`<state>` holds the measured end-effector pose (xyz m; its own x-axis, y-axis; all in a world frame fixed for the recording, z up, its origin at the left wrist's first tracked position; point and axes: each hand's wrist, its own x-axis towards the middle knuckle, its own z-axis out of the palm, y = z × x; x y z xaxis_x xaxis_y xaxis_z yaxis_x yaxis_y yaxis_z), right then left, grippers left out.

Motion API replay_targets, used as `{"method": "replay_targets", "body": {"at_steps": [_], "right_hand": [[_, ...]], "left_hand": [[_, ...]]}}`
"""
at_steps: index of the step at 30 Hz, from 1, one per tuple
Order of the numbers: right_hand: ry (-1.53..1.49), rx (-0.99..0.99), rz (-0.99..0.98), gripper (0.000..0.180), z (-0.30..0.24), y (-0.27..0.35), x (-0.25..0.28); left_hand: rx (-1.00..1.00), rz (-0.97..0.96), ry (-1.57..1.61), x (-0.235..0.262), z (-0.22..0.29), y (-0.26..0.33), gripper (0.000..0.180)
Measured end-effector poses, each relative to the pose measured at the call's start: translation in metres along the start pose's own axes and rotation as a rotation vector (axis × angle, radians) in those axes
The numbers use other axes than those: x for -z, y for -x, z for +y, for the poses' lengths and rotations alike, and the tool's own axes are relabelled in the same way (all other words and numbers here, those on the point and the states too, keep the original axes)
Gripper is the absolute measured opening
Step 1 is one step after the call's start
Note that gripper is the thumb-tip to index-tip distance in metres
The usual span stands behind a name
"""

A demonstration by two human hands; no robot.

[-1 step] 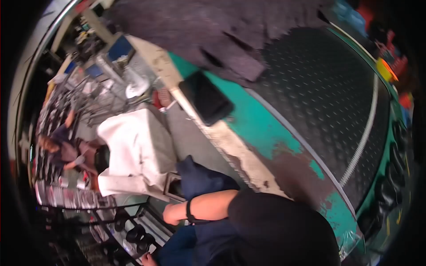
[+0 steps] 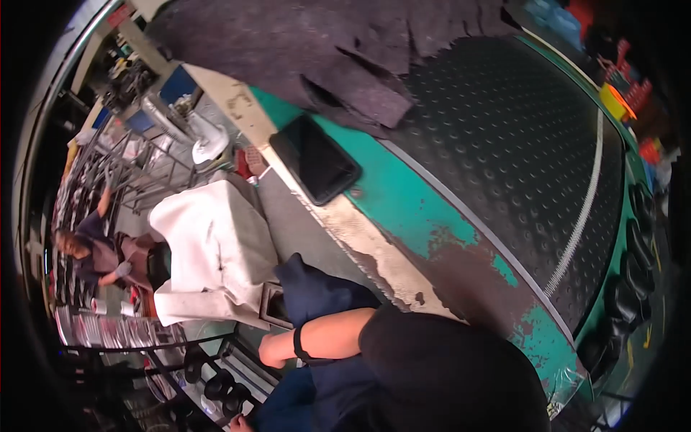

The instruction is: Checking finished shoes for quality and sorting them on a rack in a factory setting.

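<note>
Dark sheet [image 2: 281,47], cropped above, left hand [image 2: 241,423] cropped below near blue cloth [image 2: 289,403], grip impossible to tell

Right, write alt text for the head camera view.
A dark suede-like hide partly covers a worn green worktable and its black studded mat; a black smartphone lies at the edge. The wearer's bare arm shows below; white cloth and a co-worker are at left.
</note>
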<state>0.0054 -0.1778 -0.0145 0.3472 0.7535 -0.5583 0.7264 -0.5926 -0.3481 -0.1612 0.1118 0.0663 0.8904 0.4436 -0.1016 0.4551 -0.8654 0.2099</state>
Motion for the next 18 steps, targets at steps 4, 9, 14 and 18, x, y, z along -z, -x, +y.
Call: {"method": "replay_targets", "body": {"at_steps": [4, 9, 14, 18], "right_hand": [[0.068, 0.066, 0.039, 0.034, -0.034, 0.019, 0.040], [-0.081, 0.027, 0.107, 0.025, -0.017, 0.016, -0.004], [0.003, -0.059, 0.125, 0.029, -0.010, 0.025, -0.013], [0.157, -0.006, 0.087, 0.029, -0.027, 0.013, -0.019]], "left_hand": [[-0.130, 0.128, 0.309, -0.016, -0.118, -0.042, 0.028], [0.073, 0.090, 0.096, -0.022, -0.038, -0.007, 0.034], [0.127, 0.076, 0.099, -0.018, -0.019, -0.003, 0.033], [0.188, 0.083, 0.112, -0.002, -0.018, 0.005, 0.032]]}}
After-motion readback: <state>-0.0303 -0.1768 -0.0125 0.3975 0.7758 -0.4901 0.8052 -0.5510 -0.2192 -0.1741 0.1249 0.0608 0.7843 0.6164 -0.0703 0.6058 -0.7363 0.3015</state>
